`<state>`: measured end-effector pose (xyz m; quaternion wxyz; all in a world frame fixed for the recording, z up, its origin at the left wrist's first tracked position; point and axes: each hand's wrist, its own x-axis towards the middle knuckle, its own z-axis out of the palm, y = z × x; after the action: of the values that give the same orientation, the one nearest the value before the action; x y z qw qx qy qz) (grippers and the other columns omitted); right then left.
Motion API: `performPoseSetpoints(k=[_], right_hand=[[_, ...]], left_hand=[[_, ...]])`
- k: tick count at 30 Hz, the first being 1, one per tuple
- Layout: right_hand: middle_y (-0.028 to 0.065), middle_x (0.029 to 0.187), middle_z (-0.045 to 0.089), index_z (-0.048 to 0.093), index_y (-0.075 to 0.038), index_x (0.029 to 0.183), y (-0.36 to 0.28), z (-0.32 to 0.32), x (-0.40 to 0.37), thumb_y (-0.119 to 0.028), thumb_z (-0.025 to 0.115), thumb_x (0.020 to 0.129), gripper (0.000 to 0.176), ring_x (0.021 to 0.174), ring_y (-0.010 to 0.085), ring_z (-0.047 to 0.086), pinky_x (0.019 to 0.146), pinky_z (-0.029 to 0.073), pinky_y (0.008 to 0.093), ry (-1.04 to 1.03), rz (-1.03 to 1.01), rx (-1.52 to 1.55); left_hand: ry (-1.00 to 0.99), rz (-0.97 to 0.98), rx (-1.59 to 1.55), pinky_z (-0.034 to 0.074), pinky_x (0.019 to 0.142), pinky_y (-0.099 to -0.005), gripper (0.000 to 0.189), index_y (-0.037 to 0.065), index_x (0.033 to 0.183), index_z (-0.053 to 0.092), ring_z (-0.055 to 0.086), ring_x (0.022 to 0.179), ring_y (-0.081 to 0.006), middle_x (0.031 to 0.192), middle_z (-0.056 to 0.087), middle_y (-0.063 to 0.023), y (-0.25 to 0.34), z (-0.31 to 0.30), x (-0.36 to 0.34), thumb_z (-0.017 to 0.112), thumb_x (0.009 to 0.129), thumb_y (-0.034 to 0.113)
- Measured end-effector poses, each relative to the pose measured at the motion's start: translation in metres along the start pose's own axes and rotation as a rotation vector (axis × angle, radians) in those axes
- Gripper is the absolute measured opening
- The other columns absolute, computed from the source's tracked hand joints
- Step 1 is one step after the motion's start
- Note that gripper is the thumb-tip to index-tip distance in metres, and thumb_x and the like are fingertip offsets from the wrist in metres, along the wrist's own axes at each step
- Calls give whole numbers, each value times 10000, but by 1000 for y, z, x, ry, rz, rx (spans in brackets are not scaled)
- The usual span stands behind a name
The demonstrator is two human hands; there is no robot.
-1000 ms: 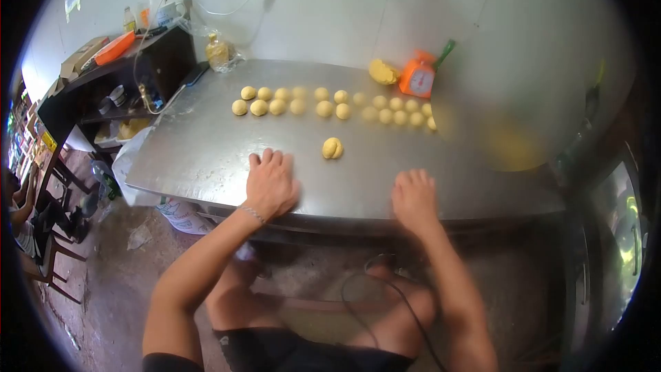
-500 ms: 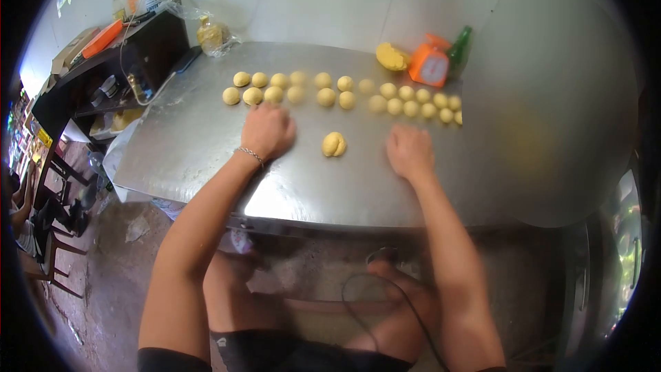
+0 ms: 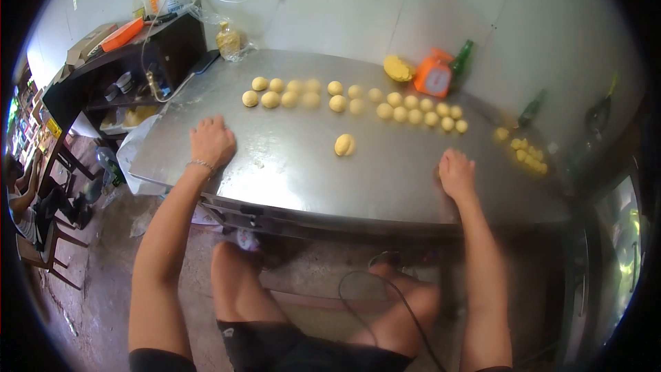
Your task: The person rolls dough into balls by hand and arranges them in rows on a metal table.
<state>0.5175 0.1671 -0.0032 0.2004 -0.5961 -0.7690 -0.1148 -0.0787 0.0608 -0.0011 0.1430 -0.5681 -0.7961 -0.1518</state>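
Note:
My left hand point(image 3: 212, 142) rests on the left part of the steel table, fingers curled down against the metal. Its palm side is hidden, so whatever lies under it cannot be made out. On the right, my right hand point(image 3: 457, 171) is closed in a loose fist on the tabletop. A small yellowish edge of a dough ball point(image 3: 438, 173) seems to peek out beside its fingers. Between the hands, a creased yellow dough lump point(image 3: 344, 145) sits alone. Beyond it, smooth round dough balls point(image 3: 337, 103) stand in two long rows, some blurred.
The steel table point(image 3: 289, 158) has an orange scale point(image 3: 434, 74), a yellow dough mass point(image 3: 398, 67) and a green bottle point(image 3: 462, 57) along its back. A dark shelf point(image 3: 169, 48) stands at left. More small yellow pieces point(image 3: 530, 155) appear far right, blurred. A person sits at far left.
My hands have moved apart, the left toward the table's left edge and the right further right. The view has shifted slightly. The creased dough lump stays between them.

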Motion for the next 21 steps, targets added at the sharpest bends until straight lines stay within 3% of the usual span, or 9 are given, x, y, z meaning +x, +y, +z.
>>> performPoseSetpoints(k=[6, 12, 16, 21], right_hand=[[156, 1049, 631, 621, -102, 994, -12, -16, -52, -198, 573, 940, 120, 1059, 398, 583, 903, 426, 557, 64, -129, 164], [153, 983, 629, 632, -97, 867, -78, -24, -60, -211, 626, 867, 115, 997, 394, 569, 861, 419, 539, 85, -240, 237], [136, 931, 658, 634, -94, 849, -118, -18, -43, -215, 624, 880, 125, 971, 392, 586, 854, 429, 541, 48, -282, 269], [135, 926, 677, 653, -93, 860, -132, -3, -10, -214, 618, 900, 132, 975, 387, 615, 852, 441, 543, 61, -275, 225]], left_hand=[[72, 284, -152, 451, 959, -537, 219, 44, 1063, 573, 575, 1090, -384, 1034, 619, -181, -11, -7, -51, 598, 909, 198], [31, 439, -244, 406, 949, -499, 192, 75, 975, 600, 549, 1093, -335, 1028, 622, -137, 62, -38, -73, 616, 883, 243], [85, 484, -288, 412, 953, -492, 173, 69, 980, 626, 582, 1091, -319, 1024, 673, -127, 97, -23, -50, 575, 970, 234], [59, 341, -333, 441, 919, -512, 198, 54, 949, 646, 622, 1032, -349, 986, 708, -145, 104, 3, -8, 529, 1008, 202]])
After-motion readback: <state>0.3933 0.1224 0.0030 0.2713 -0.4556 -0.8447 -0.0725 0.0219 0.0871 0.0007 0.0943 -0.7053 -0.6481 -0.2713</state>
